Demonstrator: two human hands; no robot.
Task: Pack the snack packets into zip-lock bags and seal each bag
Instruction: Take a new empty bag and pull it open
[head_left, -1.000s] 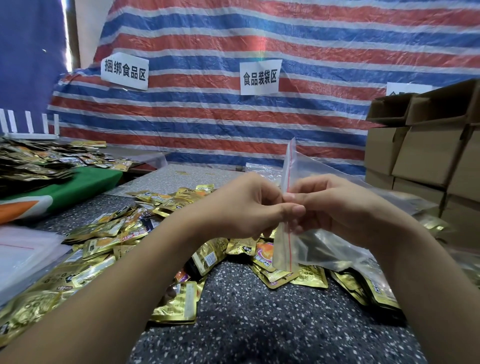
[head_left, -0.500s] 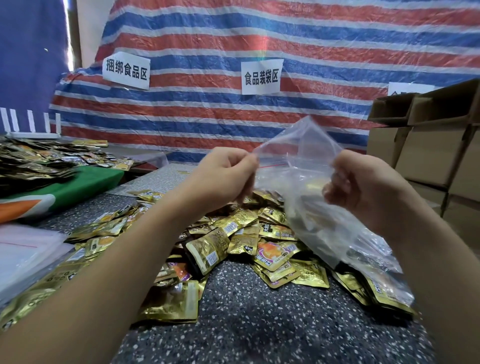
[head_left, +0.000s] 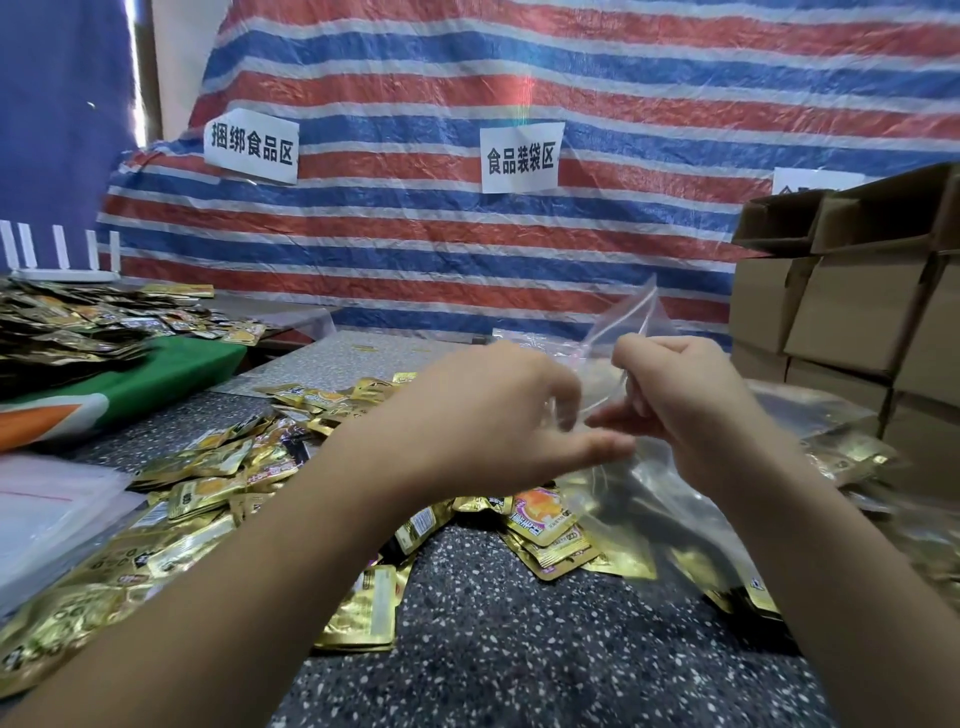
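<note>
You hold a zip-lock bag (head_left: 631, 332) of thin, clear, glossy plastic film. Around you, the snack packets (head_left: 208, 488) shine in crinkled gold foil. They lie on a speckled, stone-like tabletop (head_left: 519, 639). The striped tarpaulin (head_left: 519, 67) is woven plastic, slightly creased; the boxes (head_left: 852, 312) are matt brown cardboard.

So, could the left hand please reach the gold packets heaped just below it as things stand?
Probably yes: the left hand hovers right above the gold packets with nothing between, though its fingers seem busy at the zip-lock bag.
</note>
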